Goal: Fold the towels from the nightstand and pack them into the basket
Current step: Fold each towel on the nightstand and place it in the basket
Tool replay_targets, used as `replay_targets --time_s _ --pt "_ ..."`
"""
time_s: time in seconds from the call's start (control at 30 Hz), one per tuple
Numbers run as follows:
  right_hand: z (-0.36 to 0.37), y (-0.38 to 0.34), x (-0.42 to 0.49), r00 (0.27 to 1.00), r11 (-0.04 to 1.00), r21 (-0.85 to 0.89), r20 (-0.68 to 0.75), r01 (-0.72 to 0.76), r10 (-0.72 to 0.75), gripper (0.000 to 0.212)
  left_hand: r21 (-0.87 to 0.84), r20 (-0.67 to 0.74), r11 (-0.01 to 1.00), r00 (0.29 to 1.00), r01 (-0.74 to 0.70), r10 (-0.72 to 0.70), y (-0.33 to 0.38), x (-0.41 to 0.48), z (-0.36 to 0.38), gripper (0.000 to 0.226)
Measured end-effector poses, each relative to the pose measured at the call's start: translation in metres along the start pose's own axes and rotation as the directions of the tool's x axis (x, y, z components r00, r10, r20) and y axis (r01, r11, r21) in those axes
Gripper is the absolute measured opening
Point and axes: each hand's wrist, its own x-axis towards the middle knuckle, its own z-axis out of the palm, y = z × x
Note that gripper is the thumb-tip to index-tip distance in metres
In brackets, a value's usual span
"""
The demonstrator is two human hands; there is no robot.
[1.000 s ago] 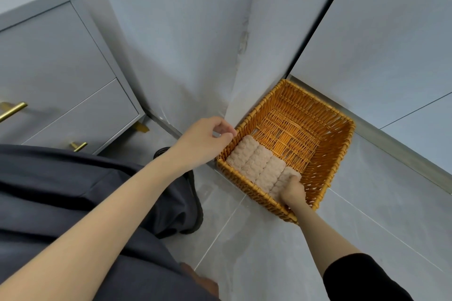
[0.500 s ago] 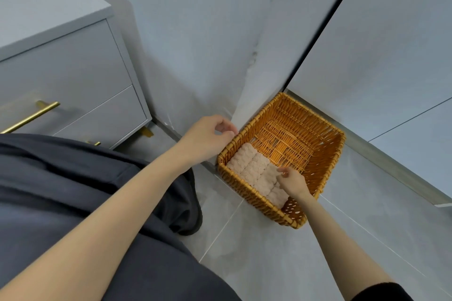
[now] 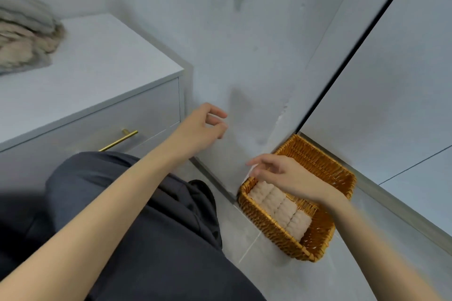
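Head view, left grip [image 3: 208,124]: hanging empty, fingers loosely curled.
Right grip [image 3: 281,173]: hovering open, holding nothing, directly above the folded towel [image 3: 281,208] lying in the basket [image 3: 325,239].
Unfolded towels [image 3: 24,39]: heaped on the nightstand surface [image 3: 102,68], well left of both grips; seemingly soft, light, limp; best pinched at corners.
Obscured: heap is blurring, cut by frame edge; count unclear.

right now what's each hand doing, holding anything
Left hand: open, fingers loosely curled, holding nothing, in the air beside the nightstand.
Right hand: open, empty, above the basket, off the folded towel.
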Motion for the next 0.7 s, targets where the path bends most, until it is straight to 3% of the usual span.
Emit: replay_targets --time_s 0.2,0.4,0.53,0.7 --pt "-0.003 -0.090 0.040 0.982 0.983 -0.007 -0.047 0.181 -0.181 0.022 0.005 -0.218 1.000 0.976 -0.023 0.024 0.016 -0.025 -0.078 0.017" --pt "-0.007 -0.170 0.088 0.926 0.945 0.003 -0.199 0.327 -0.320 0.022 -0.007 -0.407 0.998 0.912 -0.061 0.053 0.020 -0.057 -0.152 0.018" --pt "-0.002 -0.218 0.117 0.895 0.916 0.002 -0.214 0.402 -0.392 0.023 0.004 -0.550 0.996 0.832 -0.091 0.078 0.011 -0.072 -0.194 0.018" --pt "0.022 -0.267 0.154 0.876 0.892 -0.014 -0.187 0.451 -0.445 0.023 0.137 -0.702 0.989 0.698 -0.064 0.142 -0.014 -0.083 -0.236 0.039"
